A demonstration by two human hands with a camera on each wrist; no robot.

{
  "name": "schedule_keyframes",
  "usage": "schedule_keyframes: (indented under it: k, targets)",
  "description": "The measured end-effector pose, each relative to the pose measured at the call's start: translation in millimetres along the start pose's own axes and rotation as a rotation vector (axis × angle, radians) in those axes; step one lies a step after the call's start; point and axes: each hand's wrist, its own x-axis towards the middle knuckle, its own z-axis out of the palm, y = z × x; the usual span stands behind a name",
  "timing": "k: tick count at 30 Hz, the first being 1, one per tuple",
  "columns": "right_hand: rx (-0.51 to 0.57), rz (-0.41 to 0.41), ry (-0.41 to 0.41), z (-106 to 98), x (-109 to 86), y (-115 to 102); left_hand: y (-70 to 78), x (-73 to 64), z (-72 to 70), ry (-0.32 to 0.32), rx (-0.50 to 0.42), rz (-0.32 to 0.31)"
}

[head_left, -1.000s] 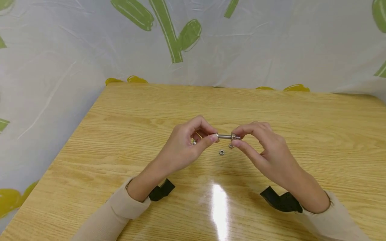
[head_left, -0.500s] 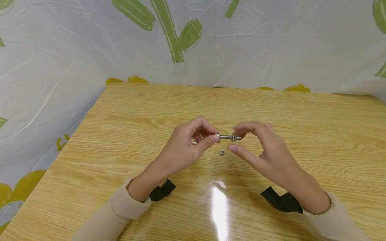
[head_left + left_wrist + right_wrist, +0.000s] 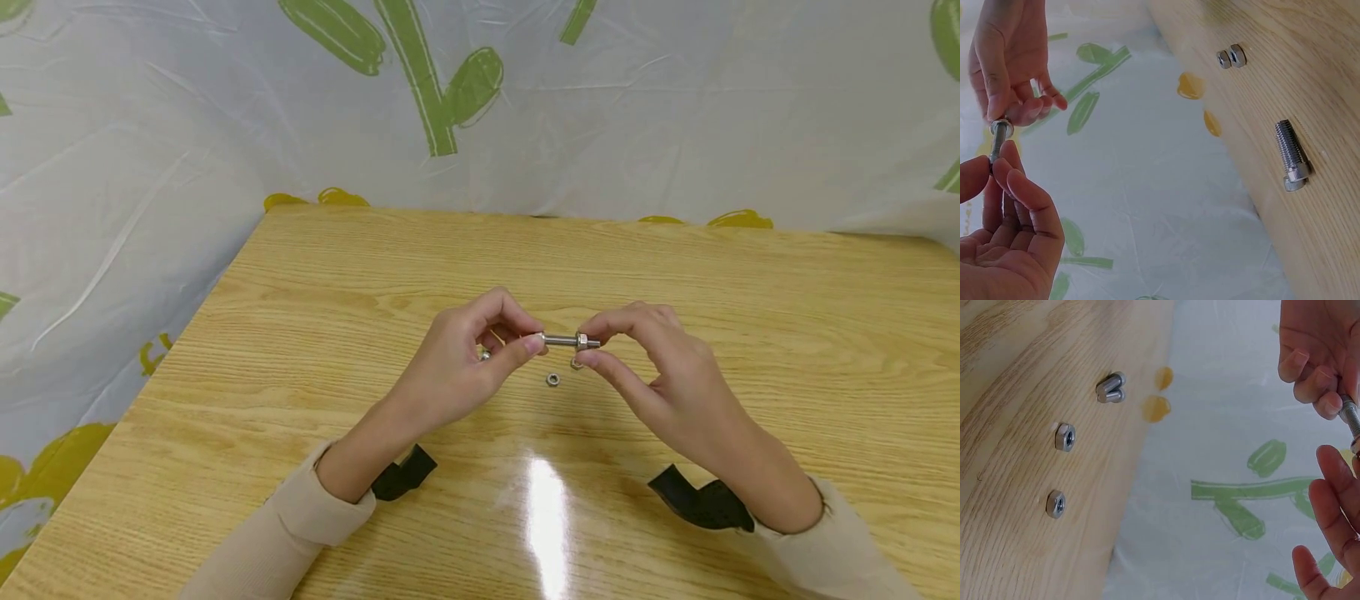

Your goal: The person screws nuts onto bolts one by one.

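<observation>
My left hand pinches the head end of a silver bolt between thumb and index finger, and the bolt lies level above the table. Around its threaded shaft, close to the free tip, sits a hex nut. Thumb and index finger of my right hand grip that nut from the two sides. The bolt's head is mostly covered by the left fingertips. In the left wrist view the bolt shaft runs between both hands.
On the wooden table lie two loose nuts, one nut below the bolt and another nut near the right thumb. Two socket-head bolts rest side by side, mostly hidden behind the left hand in the head view. A patterned sheet hangs behind.
Half a second ago the right thumb and index finger stood apart from the nut; now they pinch it again, as they did one second ago. The left hand holds still.
</observation>
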Motion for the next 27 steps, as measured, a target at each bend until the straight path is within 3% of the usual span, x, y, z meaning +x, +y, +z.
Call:
schedule_keyframes:
  k: [15,22,27]
  targets:
    - [-0.047,0.168,-0.111,-3.3,-1.0,-3.6,-0.8,0.0,-0.7,0.007,0.006,-0.015]
    - [-0.028,0.04,-0.064,-0.3,0.7,-1.3,-1.9,0.2,-1.5,0.006,0.001,0.0]
    - [-0.019,0.011,-0.038,0.8,-0.1,0.7,-1.0,0.5,-1.4,0.003,-0.002,-0.01]
